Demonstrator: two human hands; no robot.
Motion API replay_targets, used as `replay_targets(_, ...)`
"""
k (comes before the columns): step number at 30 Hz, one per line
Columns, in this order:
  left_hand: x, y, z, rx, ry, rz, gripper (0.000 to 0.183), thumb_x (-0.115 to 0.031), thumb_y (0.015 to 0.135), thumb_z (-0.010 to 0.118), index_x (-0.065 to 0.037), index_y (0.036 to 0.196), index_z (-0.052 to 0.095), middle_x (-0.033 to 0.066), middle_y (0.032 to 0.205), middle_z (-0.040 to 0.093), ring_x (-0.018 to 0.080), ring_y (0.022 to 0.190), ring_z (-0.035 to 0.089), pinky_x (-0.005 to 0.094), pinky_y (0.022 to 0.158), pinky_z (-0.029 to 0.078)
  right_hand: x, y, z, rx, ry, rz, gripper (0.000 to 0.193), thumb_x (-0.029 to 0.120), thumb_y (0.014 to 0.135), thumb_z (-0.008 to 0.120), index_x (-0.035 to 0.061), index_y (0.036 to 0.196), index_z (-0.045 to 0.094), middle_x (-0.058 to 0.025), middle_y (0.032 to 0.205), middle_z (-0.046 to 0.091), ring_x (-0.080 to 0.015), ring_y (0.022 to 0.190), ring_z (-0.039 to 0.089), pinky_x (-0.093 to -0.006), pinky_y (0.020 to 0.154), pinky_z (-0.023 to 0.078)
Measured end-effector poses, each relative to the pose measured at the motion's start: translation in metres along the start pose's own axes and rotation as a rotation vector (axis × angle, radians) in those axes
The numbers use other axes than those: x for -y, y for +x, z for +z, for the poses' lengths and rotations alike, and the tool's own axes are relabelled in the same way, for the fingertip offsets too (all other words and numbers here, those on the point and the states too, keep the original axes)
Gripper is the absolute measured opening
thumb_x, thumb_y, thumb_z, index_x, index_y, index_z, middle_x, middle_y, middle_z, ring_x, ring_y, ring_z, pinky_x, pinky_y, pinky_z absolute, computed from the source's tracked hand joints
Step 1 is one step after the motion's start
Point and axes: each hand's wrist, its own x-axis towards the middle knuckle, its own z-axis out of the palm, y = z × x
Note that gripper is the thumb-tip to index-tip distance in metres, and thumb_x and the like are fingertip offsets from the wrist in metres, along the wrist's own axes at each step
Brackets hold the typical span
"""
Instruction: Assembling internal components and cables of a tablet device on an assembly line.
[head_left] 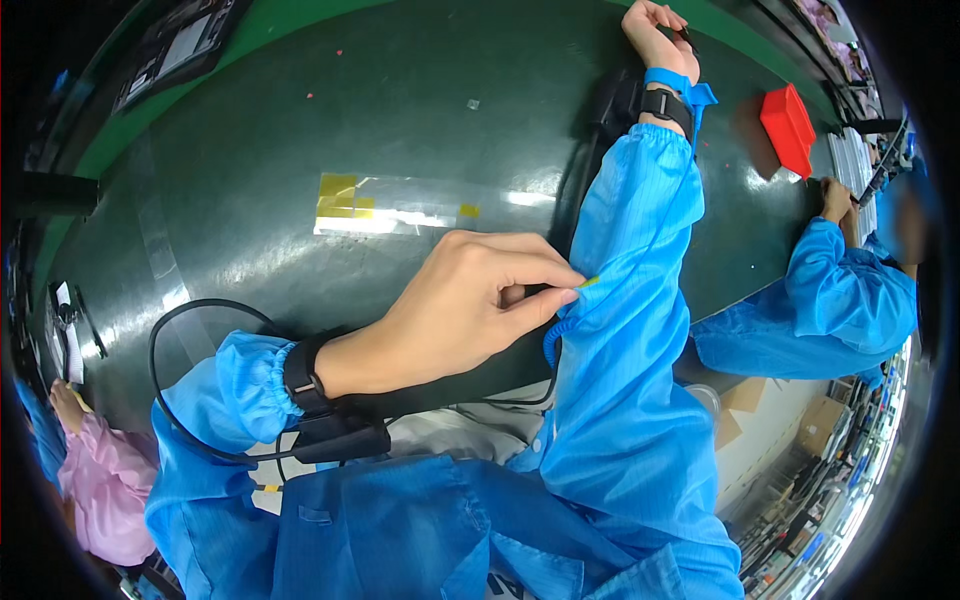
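Note:
My left hand [450,305] reaches across to my right forearm, thumb and forefinger pinched together. Between those fingertips is a small yellow-green strip [589,282], lying against the blue right sleeve [640,230]. Stretched far forward over the table, my right hand [662,40] has curled fingers. A small dark thing [687,38] shows at them, too little of it to name. Around the right wrist are a blue wrist strap [672,78] and a black band [664,103]. A black band [305,375] also circles my left wrist.
Clear tape with yellow pieces [337,192] lies on the dark green table [420,120]. A red bin [788,130] stands at the right, near a co-worker in blue [840,290]. Another person in pink [108,485] sits left. A black cable [155,350] loops by my left arm.

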Motion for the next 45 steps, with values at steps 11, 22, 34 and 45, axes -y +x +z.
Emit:
replay_targets(11,0.003,0.011,-0.010,0.051,-0.012,-0.024,0.017,-0.003,0.082,0.087,-0.002,0.080,0.069,0.0022,0.086,0.066,0.0032,0.060,0.055,0.0192,0.052,0.040,0.009,0.009,-0.007,0.029,-0.048,0.020,0.025,0.006,0.095,0.047,0.0116,0.070,0.049,0.0008,0.060,0.039,-0.0126,0.055,0.037,-0.0289,0.058,0.033)
replay_targets(22,-0.011,0.017,-0.012,0.113,0.148,0.006,0.020,-0.007,0.083,0.085,-0.004,0.093,0.069,0.0027,0.092,0.060,0.0073,0.063,0.055,0.0243,0.053,0.044,0.008,0.012,-0.007,0.033,-0.057,0.007,0.026,0.007,0.097,0.046,0.0110,0.071,0.050,0.0005,0.060,0.042,-0.0124,0.056,0.041,-0.0291,0.058,0.034)
replay_targets(34,-0.012,0.026,-0.011,0.080,0.515,0.434,0.028,-0.017,0.084,0.083,-0.012,0.111,0.080,0.0010,0.094,0.064,0.0125,0.060,0.058,0.0307,0.054,0.048,0.013,0.018,-0.007,0.016,-0.065,-0.013,0.025,0.006,0.097,0.047,0.0098,0.072,0.052,-0.0001,0.061,0.044,-0.0132,0.056,0.043,-0.0296,0.058,0.035)
replay_targets(45,-0.021,0.025,-0.009,0.012,0.655,0.498,0.016,-0.011,0.076,0.083,-0.007,0.089,0.074,0.0005,0.088,0.071,0.0163,0.063,0.067,0.0289,0.053,0.051,0.015,0.020,-0.006,0.020,-0.101,-0.036,0.027,0.008,0.098,0.046,0.0097,0.072,0.052,-0.0001,0.061,0.043,-0.0134,0.056,0.044,-0.0296,0.057,0.035)
